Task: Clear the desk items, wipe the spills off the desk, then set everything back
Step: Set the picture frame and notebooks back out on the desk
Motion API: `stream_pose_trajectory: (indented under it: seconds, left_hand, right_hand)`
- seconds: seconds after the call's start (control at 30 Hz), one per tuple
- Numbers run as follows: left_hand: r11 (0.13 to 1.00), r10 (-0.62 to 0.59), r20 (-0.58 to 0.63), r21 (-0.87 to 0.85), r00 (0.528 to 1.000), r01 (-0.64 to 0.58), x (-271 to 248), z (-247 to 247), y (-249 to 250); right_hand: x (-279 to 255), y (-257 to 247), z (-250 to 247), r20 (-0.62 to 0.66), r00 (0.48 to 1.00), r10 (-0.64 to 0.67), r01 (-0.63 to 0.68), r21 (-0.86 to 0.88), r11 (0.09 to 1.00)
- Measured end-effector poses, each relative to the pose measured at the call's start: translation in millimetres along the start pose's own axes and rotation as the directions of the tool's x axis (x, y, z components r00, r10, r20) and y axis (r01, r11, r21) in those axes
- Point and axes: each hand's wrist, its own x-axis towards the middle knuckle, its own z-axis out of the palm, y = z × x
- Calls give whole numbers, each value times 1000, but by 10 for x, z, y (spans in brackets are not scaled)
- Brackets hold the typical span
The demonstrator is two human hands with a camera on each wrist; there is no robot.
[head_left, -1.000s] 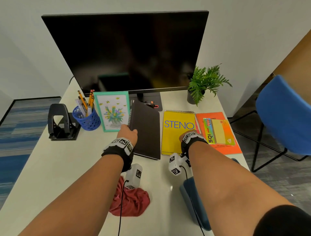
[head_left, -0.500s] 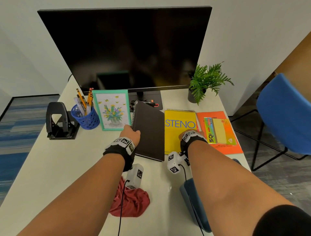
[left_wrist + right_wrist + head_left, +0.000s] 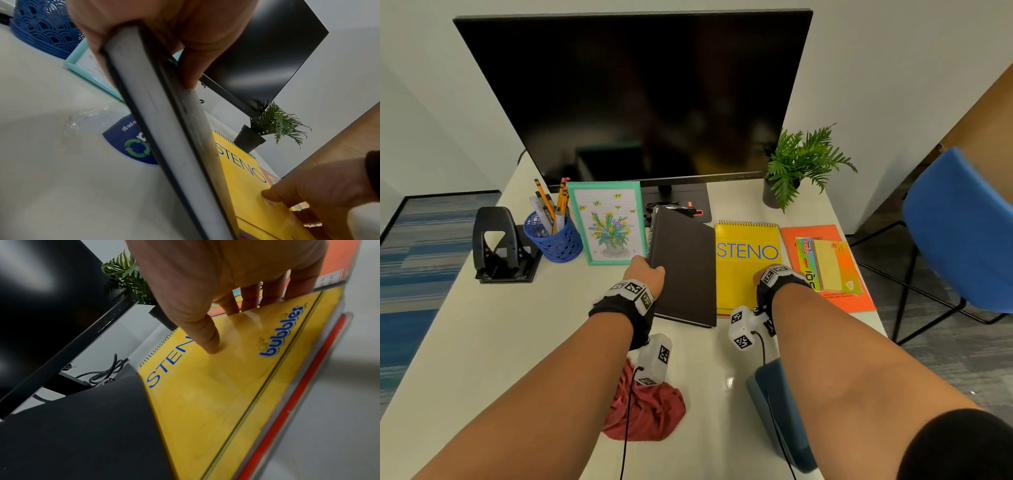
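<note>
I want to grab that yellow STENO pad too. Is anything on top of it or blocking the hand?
Partly. The tilted black hardcover notebook, gripped by the left hand, overlaps the yellow spiral STENO pad's left edge. The right hand already touches the pad, so nothing blocks it.

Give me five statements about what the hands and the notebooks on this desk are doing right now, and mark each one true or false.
1. The left hand grips the black notebook by its left edge. True.
2. The black notebook lies flat on the desk. False: its left edge is tilted up, as the left wrist view shows.
3. The right hand rests on the yellow STENO pad, thumb on the cover and fingers at its right edge. True.
4. The red cloth is held in the right hand. False: it lies crumpled on the desk near the front edge, under the left forearm.
5. The sticky notes pack sits on the black notebook. False: it lies on the orange folder.
</note>
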Motion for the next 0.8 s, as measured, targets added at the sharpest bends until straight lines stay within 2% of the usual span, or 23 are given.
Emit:
stream_pose_trajectory:
  seconds: [0.2, 0.47, 0.6, 0.67, 0.73, 0.8]
  left_hand:
    - [1000, 7, -11, 22, 1000, -6, 10, -5, 4]
    - [1000, -1, -18, 25, 1000, 2, 9, 3, 3]
    - [1000, -9, -14, 24, 1000, 9, -3, 3, -2]
    - [1000, -13, -10, 26, 1000, 13, -11, 8, -5]
    - [1000, -20, -7, 23, 1000, 20, -28, 21, -6]
    - [999, -30, -2, 14, 1000, 30, -58, 40, -2]
  right_hand:
    - [-15, 54, -14, -11, 1000, -18, 19, 119, 993]
    - [-87, 92, -51, -42, 998, -39, 42, 72, 997]
    - [-174, 50, -82, -99, 994, -44, 48, 44, 998]
    - [-254, 20, -131, -193, 979, -64, 67, 10, 998]
    - [-312, -44, -194, -291, 957, -18, 51, 108, 993]
    - [-304, -104, -274, -352, 934, 52, 79, 346, 935]
